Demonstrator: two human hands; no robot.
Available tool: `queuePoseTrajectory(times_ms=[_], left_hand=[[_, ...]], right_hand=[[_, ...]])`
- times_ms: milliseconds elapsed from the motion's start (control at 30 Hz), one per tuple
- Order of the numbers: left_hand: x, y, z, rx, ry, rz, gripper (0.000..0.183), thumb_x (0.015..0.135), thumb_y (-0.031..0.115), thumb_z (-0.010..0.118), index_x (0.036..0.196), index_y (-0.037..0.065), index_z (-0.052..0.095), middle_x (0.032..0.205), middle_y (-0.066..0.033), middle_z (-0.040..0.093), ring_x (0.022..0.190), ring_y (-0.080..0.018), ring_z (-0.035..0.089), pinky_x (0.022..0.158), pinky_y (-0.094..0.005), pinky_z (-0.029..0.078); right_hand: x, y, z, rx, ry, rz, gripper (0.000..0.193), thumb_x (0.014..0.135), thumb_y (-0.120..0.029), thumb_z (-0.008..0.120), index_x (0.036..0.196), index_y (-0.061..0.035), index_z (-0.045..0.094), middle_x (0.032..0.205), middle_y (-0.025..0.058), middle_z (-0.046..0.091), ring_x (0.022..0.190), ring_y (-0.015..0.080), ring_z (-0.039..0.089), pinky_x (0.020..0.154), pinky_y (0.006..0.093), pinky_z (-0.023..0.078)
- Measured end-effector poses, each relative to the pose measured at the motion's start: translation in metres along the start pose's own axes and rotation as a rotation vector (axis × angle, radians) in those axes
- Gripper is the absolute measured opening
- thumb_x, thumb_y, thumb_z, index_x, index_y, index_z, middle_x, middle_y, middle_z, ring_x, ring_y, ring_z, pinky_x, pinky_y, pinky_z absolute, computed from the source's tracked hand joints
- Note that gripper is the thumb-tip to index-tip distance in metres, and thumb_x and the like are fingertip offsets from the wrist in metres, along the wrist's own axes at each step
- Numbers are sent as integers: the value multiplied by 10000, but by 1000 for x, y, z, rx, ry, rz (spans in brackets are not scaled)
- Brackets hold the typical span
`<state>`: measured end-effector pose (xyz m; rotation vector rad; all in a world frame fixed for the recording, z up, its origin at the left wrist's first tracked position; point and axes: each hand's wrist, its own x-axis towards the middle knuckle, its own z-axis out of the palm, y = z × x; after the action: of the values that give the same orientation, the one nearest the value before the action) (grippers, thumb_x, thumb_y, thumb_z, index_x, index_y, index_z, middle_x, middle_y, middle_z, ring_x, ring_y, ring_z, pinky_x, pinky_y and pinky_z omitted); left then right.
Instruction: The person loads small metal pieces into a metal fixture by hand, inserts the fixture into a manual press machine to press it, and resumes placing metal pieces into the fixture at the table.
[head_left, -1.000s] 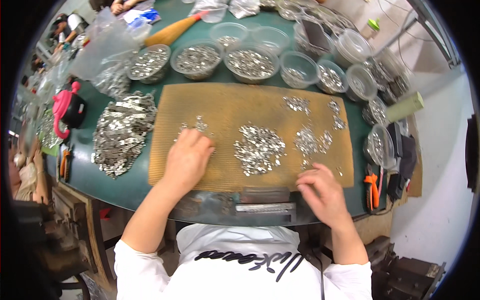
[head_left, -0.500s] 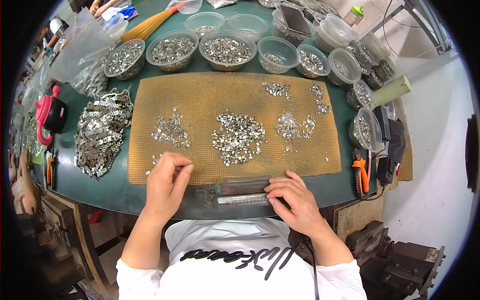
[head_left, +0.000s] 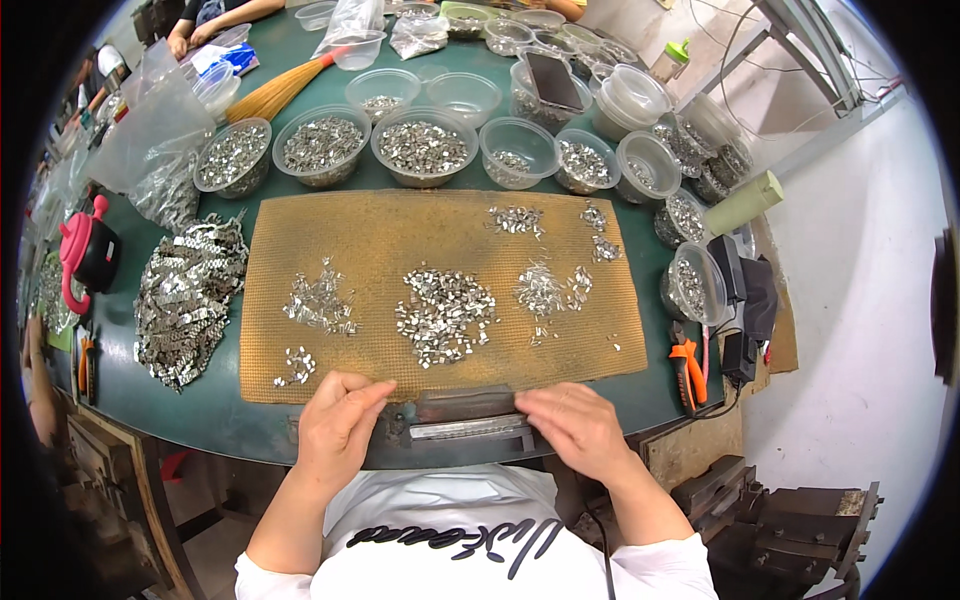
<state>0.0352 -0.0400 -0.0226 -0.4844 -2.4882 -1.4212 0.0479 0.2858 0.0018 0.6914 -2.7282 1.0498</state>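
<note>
My left hand is at the mat's front edge, thumb and fingertips pinched together; anything between them is too small to make out. My right hand is closed at the fingertips by the right end of a dark metal bar; whatever it pinches is hidden. Between my hands, at the table's front edge, lies a fixture with a silvery slotted strip. On the tan textured mat are a central pile of small shiny metal pieces, thin metal bits to its left and a further heap to its right.
Clear bowls of metal pieces line the mat's far side, with a phone on one. Linked metal strips and a pink-and-black pot are left; orange-handled pliers are right. Another person's hands are at the far left.
My left hand has moved in closer to the fixture. My right fingers, spread over the strip's right end before, are now drawn together by the dark bar. The whole view has shifted slightly.
</note>
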Motion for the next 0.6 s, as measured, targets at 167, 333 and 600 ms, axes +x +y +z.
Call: queuePoseTrajectory(times_ms=[167, 333, 600], left_hand=[[-4, 3, 4, -29, -38, -61, 291, 900, -12, 802, 1182, 48, 768, 972, -105, 714, 842, -247, 712, 719, -345, 558], [-3, 9, 2, -35, -88, -142, 254, 899, 19, 816, 1143, 40, 749, 960, -104, 725, 810, -255, 726, 698, -354, 564], [2, 15, 9, 50, -109, 29, 131, 872, 34, 827, 985, 54, 764, 941, -93, 726, 832, -278, 713, 689, -368, 560]], right_hand=[[27, 33, -5, -259, 234, 144, 115, 945, -99, 779, 1055, -64, 780, 1007, 90, 761, 881, 293, 746, 756, 384, 592], [37, 50, 2, -425, 199, 101, 118, 906, -122, 812, 1015, -93, 780, 974, 67, 723, 858, 282, 725, 730, 386, 579], [29, 51, 2, -313, 235, 123, 100, 895, -113, 819, 986, -89, 785, 1011, 62, 726, 906, 278, 716, 771, 392, 568]])
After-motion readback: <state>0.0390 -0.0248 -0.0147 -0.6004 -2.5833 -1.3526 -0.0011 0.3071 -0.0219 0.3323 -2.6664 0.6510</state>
